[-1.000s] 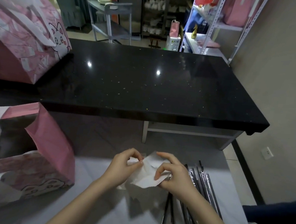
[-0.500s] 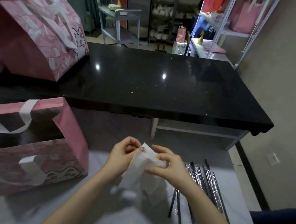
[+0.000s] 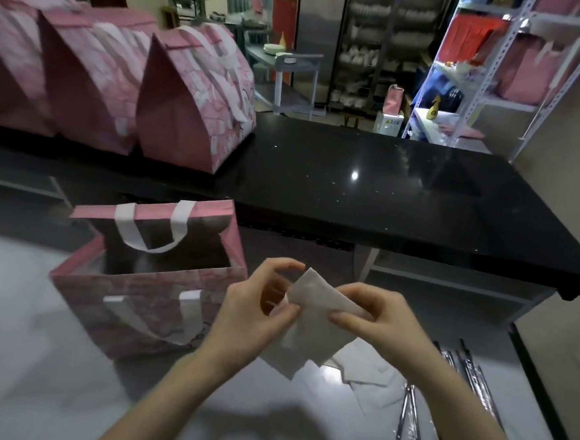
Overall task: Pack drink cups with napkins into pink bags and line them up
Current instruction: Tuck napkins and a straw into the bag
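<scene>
White napkin pinched between left hand and right hand, just beside open pink bag

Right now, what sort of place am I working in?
Likely a restaurant or catering back room: stacked white dishes at the back, a white metal shelf unit, and pink paper bags lined on the black counter.

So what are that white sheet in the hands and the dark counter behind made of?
The white sheet looks like soft matte tissue paper: it creases and droops. The dark counter seems polished stone, maybe granite: glossy, speckled, mirroring lights.
</scene>
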